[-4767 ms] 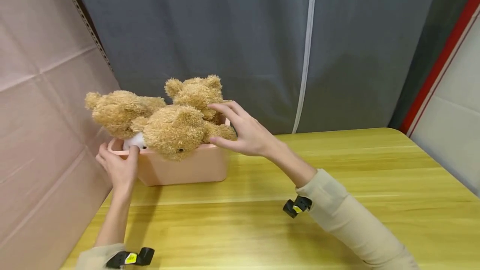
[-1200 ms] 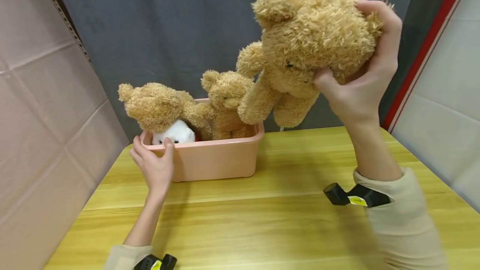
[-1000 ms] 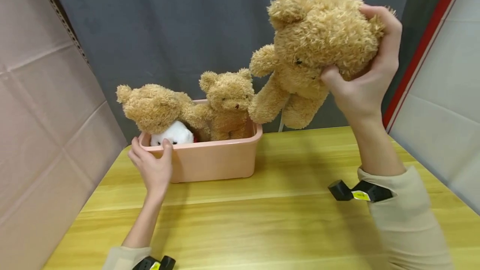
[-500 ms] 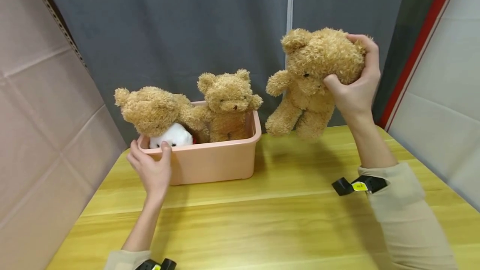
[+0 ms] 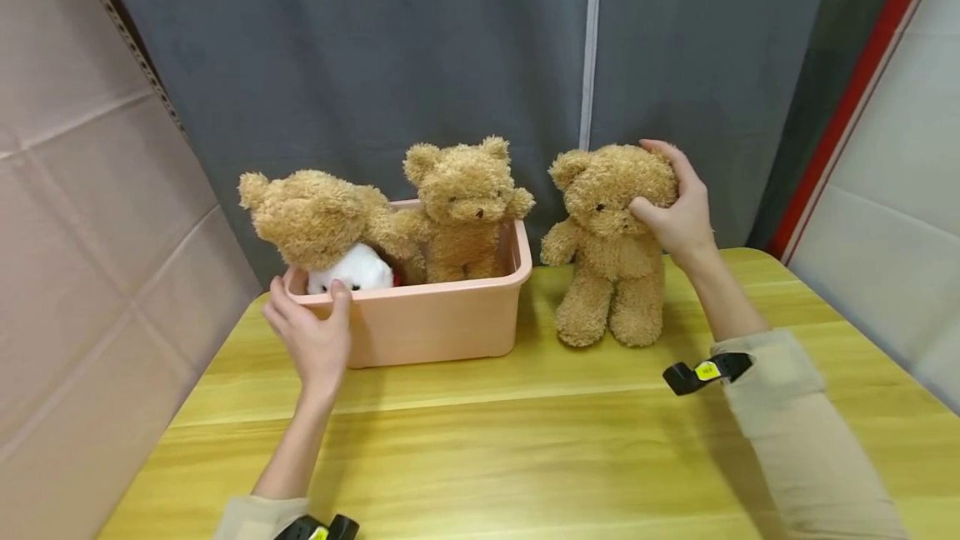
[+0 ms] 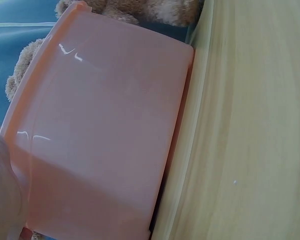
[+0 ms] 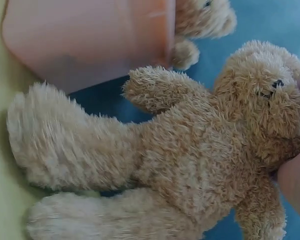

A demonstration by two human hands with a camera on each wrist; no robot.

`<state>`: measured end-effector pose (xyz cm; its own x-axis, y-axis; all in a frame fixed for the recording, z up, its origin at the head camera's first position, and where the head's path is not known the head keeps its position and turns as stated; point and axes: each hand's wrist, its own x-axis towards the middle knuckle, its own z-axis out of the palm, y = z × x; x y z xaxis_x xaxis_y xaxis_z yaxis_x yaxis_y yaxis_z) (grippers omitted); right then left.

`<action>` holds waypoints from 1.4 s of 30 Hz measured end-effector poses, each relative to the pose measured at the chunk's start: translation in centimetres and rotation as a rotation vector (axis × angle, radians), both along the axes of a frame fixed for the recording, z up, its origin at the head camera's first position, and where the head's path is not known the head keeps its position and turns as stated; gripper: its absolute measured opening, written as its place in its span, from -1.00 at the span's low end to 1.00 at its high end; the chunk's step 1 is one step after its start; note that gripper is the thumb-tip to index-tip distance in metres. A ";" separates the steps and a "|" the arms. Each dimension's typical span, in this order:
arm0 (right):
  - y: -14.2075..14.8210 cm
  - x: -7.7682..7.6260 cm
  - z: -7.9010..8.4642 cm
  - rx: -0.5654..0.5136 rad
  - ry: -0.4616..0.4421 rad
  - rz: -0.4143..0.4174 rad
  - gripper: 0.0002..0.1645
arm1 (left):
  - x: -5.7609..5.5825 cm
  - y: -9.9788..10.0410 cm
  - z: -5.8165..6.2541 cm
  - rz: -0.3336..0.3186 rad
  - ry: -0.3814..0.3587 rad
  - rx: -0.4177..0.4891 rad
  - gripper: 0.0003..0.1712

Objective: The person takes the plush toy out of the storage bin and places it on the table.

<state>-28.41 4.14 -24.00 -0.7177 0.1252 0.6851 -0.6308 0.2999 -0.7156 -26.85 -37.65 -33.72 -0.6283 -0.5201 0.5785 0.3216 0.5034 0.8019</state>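
My right hand (image 5: 678, 211) grips the head of a fluffy light-brown teddy bear (image 5: 618, 261), thumb on its face. The bear is upright with its feet at the table, to the right of a pink plastic bin (image 5: 431, 323). My left hand (image 5: 311, 336) holds the bin's front left rim, thumb over the edge. Inside the bin a second teddy bear (image 5: 465, 198) sits upright at the right. Another bear (image 5: 303, 219) leans over the left side. Under it shows a white plush toy (image 5: 356, 269), mostly hidden. The right wrist view shows the gripped bear's body (image 7: 185, 155) close up.
Everything stands on a yellow wood-grain table (image 5: 480, 448). A grey curtain (image 5: 360, 48) hangs behind it. A pale pink panel (image 5: 97, 215) closes the left side, and a white wall (image 5: 892, 190) with a red strip lies to the right.
My right hand took a bear out of the bin, held it high on the right, then lowered it to the table. My left hand has stayed on the rim.
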 end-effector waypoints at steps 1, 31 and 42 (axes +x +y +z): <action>0.1 -0.2 -0.3 0.000 -0.012 0.009 -0.23 | 0.0 0.1 0.0 -0.005 0.002 0.003 -0.13; 0.0 -5.6 -5.3 -0.057 -0.335 0.115 -0.21 | 0.0 0.1 0.0 0.011 -0.008 0.017 -0.09; 0.0 -4.9 -5.7 0.129 -0.347 0.087 0.11 | 0.0 0.2 0.0 0.010 -0.007 0.023 -0.10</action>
<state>-33.32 4.11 -29.70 -0.9137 -0.0178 0.4060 -0.3850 0.3576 -0.8508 -26.87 -37.42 -33.73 -0.6270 -0.5394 0.5621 0.3112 0.4881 0.8155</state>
